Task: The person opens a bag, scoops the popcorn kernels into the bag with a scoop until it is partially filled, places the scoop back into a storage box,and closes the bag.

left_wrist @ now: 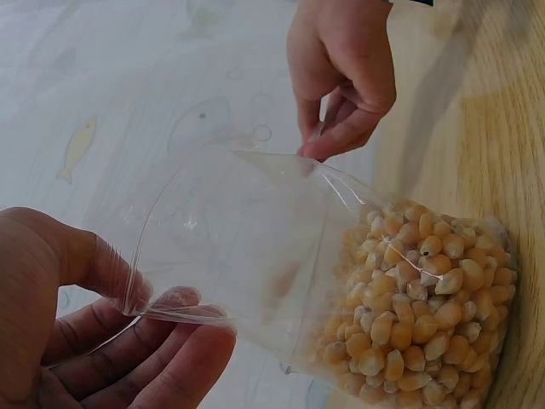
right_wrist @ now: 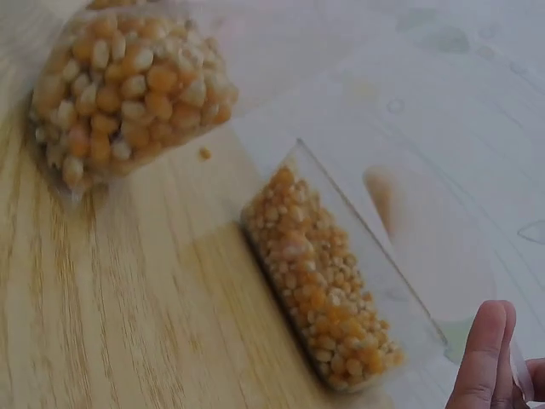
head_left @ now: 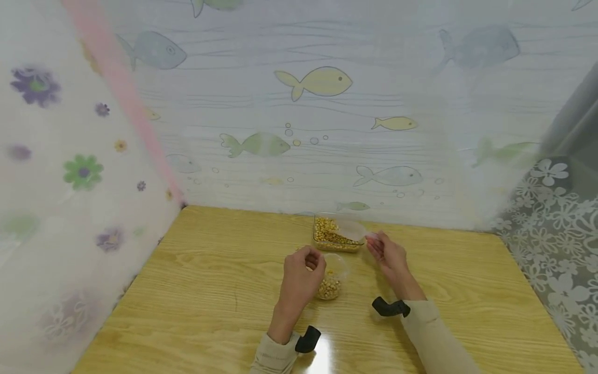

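Note:
My left hand (head_left: 301, 275) pinches the mouth of a clear plastic bag (left_wrist: 413, 315), which stands on the table partly filled with corn kernels. In the left wrist view its thumb and fingers hold the upper edge, and the bag's top gapes. At the back stands a clear rectangular container (head_left: 338, 249) of corn kernels. My right hand (head_left: 390, 257) grips the handle of a whitish translucent scoop (head_left: 350, 229), whose bowl lies over the container in the head view. Only a few fingers (right_wrist: 481, 358) of that hand show in the right wrist view.
One loose kernel (right_wrist: 204, 153) lies on the wooden table (head_left: 201, 280) between bag and container. Behind the table hangs a fish-patterned sheet (head_left: 233, 182), close to the container. A flower-patterned sheet (head_left: 84, 218) borders the left side, and lacy fabric (head_left: 556, 249) the right.

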